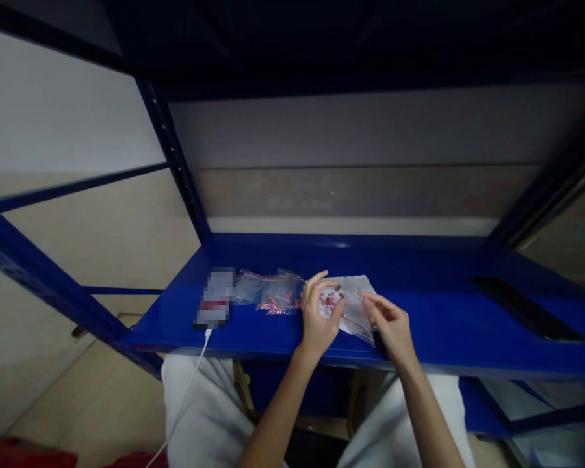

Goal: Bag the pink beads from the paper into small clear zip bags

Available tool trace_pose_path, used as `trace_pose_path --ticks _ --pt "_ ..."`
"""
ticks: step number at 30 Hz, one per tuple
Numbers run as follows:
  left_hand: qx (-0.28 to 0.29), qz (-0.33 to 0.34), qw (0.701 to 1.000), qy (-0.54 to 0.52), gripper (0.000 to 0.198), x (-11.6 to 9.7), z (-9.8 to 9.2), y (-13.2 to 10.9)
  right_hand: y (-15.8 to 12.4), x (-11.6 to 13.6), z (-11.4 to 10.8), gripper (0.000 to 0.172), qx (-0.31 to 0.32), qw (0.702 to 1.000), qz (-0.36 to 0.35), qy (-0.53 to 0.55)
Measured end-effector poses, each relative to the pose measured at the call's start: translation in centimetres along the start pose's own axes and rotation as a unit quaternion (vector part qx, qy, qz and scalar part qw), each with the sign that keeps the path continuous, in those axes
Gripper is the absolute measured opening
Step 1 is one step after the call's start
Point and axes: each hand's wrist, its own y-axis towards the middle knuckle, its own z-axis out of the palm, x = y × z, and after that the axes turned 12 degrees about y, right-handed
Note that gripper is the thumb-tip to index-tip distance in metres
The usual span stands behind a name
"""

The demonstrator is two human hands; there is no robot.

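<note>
On a blue metal shelf, a white sheet lies near the front edge and serves as the reference for positions. Small pink beads, with some brown ones among them, are gathered on the left part of the sheet. Surface of the shelf is smooth, with a slight sheen beyond the sheet. Blue uprights with punched holes stand well behind the sheet to both sides; a dark blue panel spans overhead. Behind the sheet, the wall is pale above and beige below.

Left hand is at the sheet's left side, thumb and forefinger curved to a narrow gap above the beads. Brown spots show at the fingertips; whether a piece is pinched there cannot be told. Right hand is at the sheet's right edge, fingers bent and close together; its grip on the edge cannot be confirmed.

Left of the sheet are clear zip bags, several containing pink pieces. Farther left lies a phone with a white cable; its screen is pixelated and unreadable. Reddish lines cross the bags, too faint to read as lettering. Well right of the sheet rests a black oblong object.
</note>
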Motion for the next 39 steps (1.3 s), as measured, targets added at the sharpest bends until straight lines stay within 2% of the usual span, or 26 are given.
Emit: trace_pose_path --ticks 3,5,7,9,12,15,18,22,28,33,39 --pt "0.038 0.045 0.998 0.000 0.042 -0.3 -0.4 -0.1 -0.4 -0.2 1.1 0.030 0.008 0.998 0.044 0.037" --pt "0.056 0.069 0.996 0.004 0.036 -0.4 -0.6 -0.2 -0.5 -0.2 1.7 0.031 0.004 0.997 0.059 0.051" --pt "0.058 0.074 0.996 0.007 0.020 -0.3 -0.5 -0.2 -0.7 -0.1 2.1 0.032 0.000 0.996 0.067 0.058" --pt "0.049 0.058 0.997 0.005 0.006 -0.1 -0.3 -0.2 -0.7 -0.1 2.2 0.031 0.000 0.996 0.061 0.059" --pt "0.035 0.008 0.999 -0.011 0.012 0.2 0.2 -0.2 -0.8 -0.2 1.7 0.043 -0.009 0.997 0.032 0.069" --pt "0.046 -0.026 0.998 -0.016 0.017 0.5 0.4 -0.2 -0.9 -0.5 1.2 0.050 -0.023 0.997 -0.004 0.077" --pt "0.086 -0.021 0.996 -0.006 0.019 0.5 0.5 -0.2 -0.9 -0.5 1.2 0.040 -0.016 0.998 -0.041 0.051" --pt "0.120 -0.010 0.993 -0.010 0.015 0.6 0.6 -0.2 -0.7 -0.4 1.5 0.023 0.012 0.999 -0.049 0.018" --pt "0.093 -0.020 0.995 0.002 0.014 1.0 1.2 -0.1 -0.8 -0.7 1.3 0.019 0.022 0.999 -0.043 -0.003" --pt "0.102 -0.010 0.995 0.006 0.014 0.9 1.2 0.0 -1.0 -0.4 1.5 0.016 0.055 0.998 -0.038 -0.022" --pt "0.076 -0.010 0.993 0.087 0.013 0.9 1.2 -0.3 -0.9 -0.8 1.2 0.018 0.022 0.998 -0.047 -0.024"
